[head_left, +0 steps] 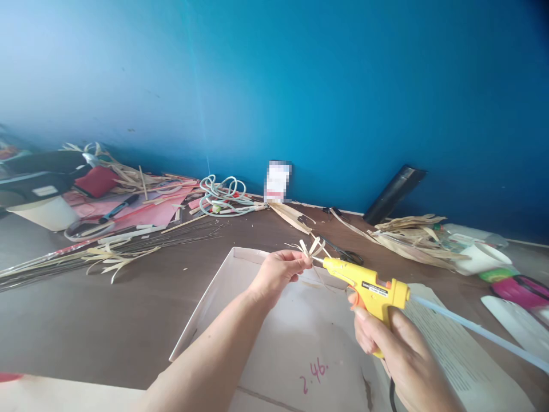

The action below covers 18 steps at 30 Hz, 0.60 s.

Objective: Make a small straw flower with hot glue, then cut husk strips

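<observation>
Pinched between the fingers of my left hand [283,272] is a small flower of pale dried-leaf strips [312,249], its strips fanning upward. My right hand [388,337] is wrapped round the grip of a yellow glue gun [364,286], one finger by the orange trigger. The gun's metal nozzle meets the base of the flower or is very close to it; I cannot tell whether they touch. A long translucent glue stick [476,326] sticks out of the gun's back. Beneath both hands lies a shallow white box lid [283,349] with "2.46." written on it.
Scissors [343,252] lie behind the glue gun. Bundled dried leaves [416,240], a white cup [484,258] and a printed sheet [458,349] are on the right. To the left are thin wires, more leaf flowers [120,257], a coiled pale cord [225,194] and pink paper [158,209].
</observation>
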Each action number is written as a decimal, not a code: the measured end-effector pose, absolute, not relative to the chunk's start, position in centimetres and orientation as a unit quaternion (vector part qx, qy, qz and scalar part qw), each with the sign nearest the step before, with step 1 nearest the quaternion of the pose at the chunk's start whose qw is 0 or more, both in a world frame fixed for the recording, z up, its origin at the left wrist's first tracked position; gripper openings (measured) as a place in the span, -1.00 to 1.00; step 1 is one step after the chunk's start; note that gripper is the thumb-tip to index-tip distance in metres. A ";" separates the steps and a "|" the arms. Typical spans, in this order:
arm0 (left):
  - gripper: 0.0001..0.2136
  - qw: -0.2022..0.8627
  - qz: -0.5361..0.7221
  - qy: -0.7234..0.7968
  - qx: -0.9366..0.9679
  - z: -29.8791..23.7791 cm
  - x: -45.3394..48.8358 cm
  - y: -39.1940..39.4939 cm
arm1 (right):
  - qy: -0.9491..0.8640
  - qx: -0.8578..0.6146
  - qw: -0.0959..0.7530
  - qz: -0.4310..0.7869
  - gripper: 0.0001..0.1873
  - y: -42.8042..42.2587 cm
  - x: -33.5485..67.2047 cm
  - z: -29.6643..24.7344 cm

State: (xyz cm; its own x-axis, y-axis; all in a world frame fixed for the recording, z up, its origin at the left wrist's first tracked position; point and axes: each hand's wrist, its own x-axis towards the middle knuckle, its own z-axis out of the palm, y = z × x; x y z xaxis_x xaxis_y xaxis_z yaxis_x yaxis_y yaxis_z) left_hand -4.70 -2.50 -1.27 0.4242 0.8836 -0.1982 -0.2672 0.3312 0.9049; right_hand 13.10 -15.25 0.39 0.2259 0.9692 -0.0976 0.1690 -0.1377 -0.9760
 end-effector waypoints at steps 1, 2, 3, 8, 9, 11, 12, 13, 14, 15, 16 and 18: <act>-0.74 0.729 0.394 0.365 0.423 -1.2 -4.7 -2.5 | -0.456 -0.624 0.474 0.422 -0.56 -15.3 13.1 0.4; -0.75 0.729 0.395 0.365 0.423 -1.2 -4.7 -2.5 | -0.454 -0.625 0.477 0.419 -0.56 -15.3 13.0 0.4; -0.76 0.730 0.395 0.364 0.423 -1.2 -4.7 -2.5 | -0.452 -0.626 0.480 0.417 -0.57 -15.3 13.0 0.5; -0.81 0.728 0.395 0.359 0.431 -1.1 -4.7 -2.5 | -0.461 -0.625 0.473 0.415 -0.59 -15.4 13.1 0.6; -0.81 0.726 0.394 0.360 0.434 -1.1 -4.7 -2.5 | -0.464 -0.625 0.471 0.414 -0.60 -15.4 13.1 0.6; -0.81 0.723 0.393 0.364 0.437 -1.1 -4.7 -2.5 | -0.468 -0.625 0.469 0.413 -0.63 -15.4 13.2 0.6; -0.81 0.721 0.392 0.367 0.438 -1.1 -4.7 -2.5 | -0.470 -0.625 0.467 0.413 -0.64 -15.4 13.2 0.5; -0.81 0.719 0.392 0.369 0.439 -1.1 -4.7 -2.5 | -0.472 -0.624 0.466 0.414 -0.64 -15.5 13.3 0.5; -0.81 0.718 0.391 0.372 0.440 -1.1 -4.7 -2.5 | -0.473 -0.624 0.464 0.414 -0.64 -15.5 13.3 0.5; -0.81 0.716 0.390 0.376 0.440 -1.1 -4.7 -2.5 | -0.472 -0.626 0.462 0.414 -0.63 -15.5 13.3 0.5; -0.81 0.714 0.389 0.380 0.441 -1.0 -4.7 -2.5 | -0.471 -0.628 0.462 0.414 -0.62 -15.5 13.3 0.5; -0.80 0.710 0.385 0.389 0.444 -0.9 -4.7 -2.6 | -0.467 -0.630 0.463 0.413 -0.59 -15.5 13.3 0.5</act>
